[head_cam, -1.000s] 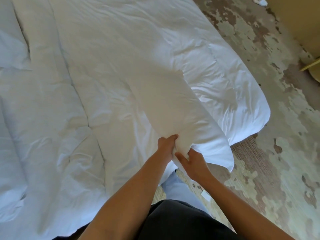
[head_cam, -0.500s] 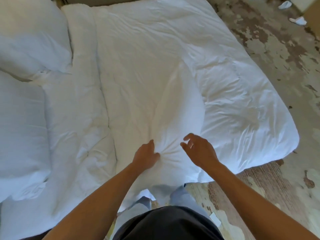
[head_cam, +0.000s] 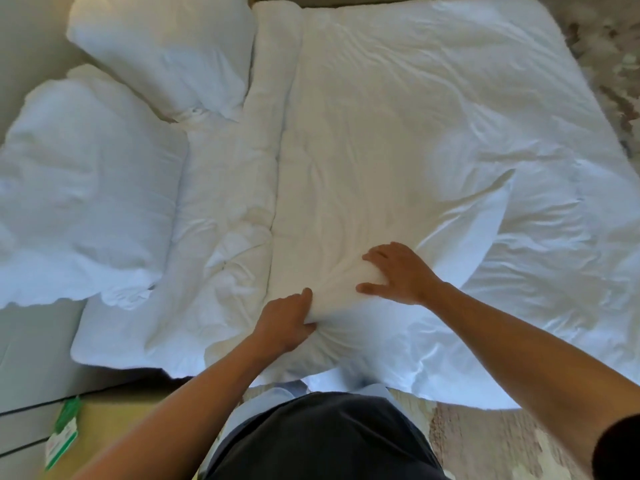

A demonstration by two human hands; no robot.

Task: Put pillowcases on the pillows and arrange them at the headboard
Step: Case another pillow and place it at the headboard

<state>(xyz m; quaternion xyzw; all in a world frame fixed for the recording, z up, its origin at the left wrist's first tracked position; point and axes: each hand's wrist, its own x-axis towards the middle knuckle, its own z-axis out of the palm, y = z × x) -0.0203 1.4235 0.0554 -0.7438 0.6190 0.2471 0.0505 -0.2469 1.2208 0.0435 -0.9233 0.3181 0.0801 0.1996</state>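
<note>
A white pillow [head_cam: 388,209] in its pillowcase lies lengthwise on the white duvet [head_cam: 502,116], its near end at the bed's front edge. My left hand [head_cam: 285,322] grips a bunch of the pillowcase fabric at that near end. My right hand [head_cam: 398,273] rests flat on the pillow just to the right, fingers spread. Two more white pillows lie at the left, one large pillow [head_cam: 83,209] near the bed's left side and a second pillow [head_cam: 166,53] farther back by the headboard wall.
The duvet's folded-back edge [head_cam: 242,209] runs down between the pillows and my hands. A wooden nightstand [head_cam: 114,434] with a green-and-white card [head_cam: 62,434] sits at the lower left. Patterned carpet [head_cam: 502,445] shows at the right and the lower right.
The pillow went from held up over the bed's corner to lying on the duvet. My right hand let go and now lies flat on it. The view swung left toward the headboard.
</note>
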